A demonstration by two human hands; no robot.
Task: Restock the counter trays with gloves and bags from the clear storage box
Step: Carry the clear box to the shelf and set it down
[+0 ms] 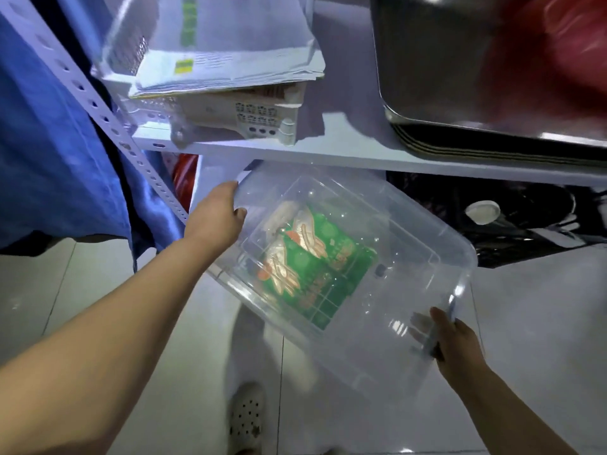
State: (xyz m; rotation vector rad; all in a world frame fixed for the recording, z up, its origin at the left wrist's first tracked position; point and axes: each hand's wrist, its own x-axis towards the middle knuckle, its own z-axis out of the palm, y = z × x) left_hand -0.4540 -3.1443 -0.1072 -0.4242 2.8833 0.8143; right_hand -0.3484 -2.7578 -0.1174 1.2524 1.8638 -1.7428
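The clear storage box (394,224) is held tilted, gripped at its ten o'clock edge by the left hand (216,215) and at five o'clock by the right hand (456,339); a green glove packet (315,267) lies between.

A: How is the rectangular clear storage box (377,231) finished?
B: Smooth, glossy transparent plastic is seen. The green printed glove packet (315,270) inside is wrapped in shiny film.
A: And elsewhere?
B: Matt white paint is seen on the flat metal shelf (328,156), a dull sheen on the stacked dark metal trays (460,77), gloss on the pale floor tiles (542,323).
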